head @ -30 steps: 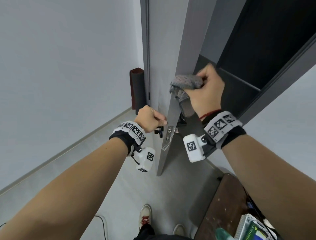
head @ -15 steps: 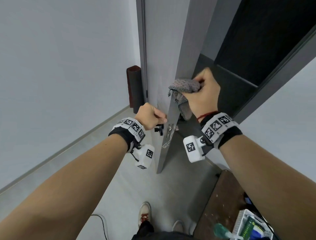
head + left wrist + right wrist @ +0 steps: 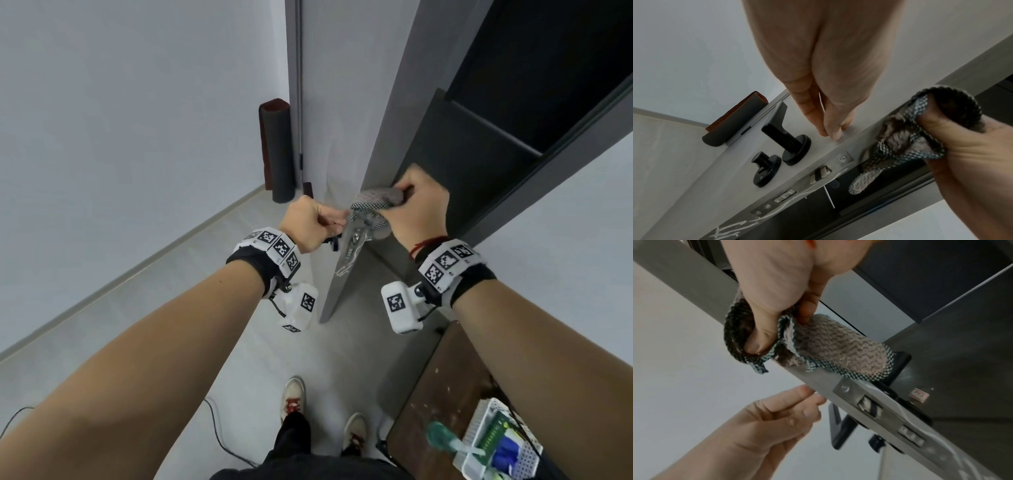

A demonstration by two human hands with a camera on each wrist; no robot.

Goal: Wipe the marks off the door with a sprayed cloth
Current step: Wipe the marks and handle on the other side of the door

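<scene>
The grey door (image 3: 342,102) stands ajar, its narrow edge facing me. My right hand (image 3: 421,209) grips a grey knitted cloth (image 3: 376,198) folded over that edge, just above the metal latch plate (image 3: 354,240). In the right wrist view the cloth (image 3: 838,345) wraps both sides of the edge, with my thumb tucked in its fold. My left hand (image 3: 334,219) holds nothing; its fingertips (image 3: 830,129) rest on the door face near the edge, above the black handle (image 3: 781,129). White scribbled marks (image 3: 731,230) run along the edge below the latch plate (image 3: 818,175).
A dark rolled mat (image 3: 277,150) leans in the corner behind the door. At lower right stands a brown table (image 3: 445,394) with a white basket (image 3: 500,442) and a green spray bottle (image 3: 442,438). A cable (image 3: 219,435) lies on the floor by my shoes.
My right hand has slid the cloth down the door edge to just above the latch plate. The left hand stays by the handle.
</scene>
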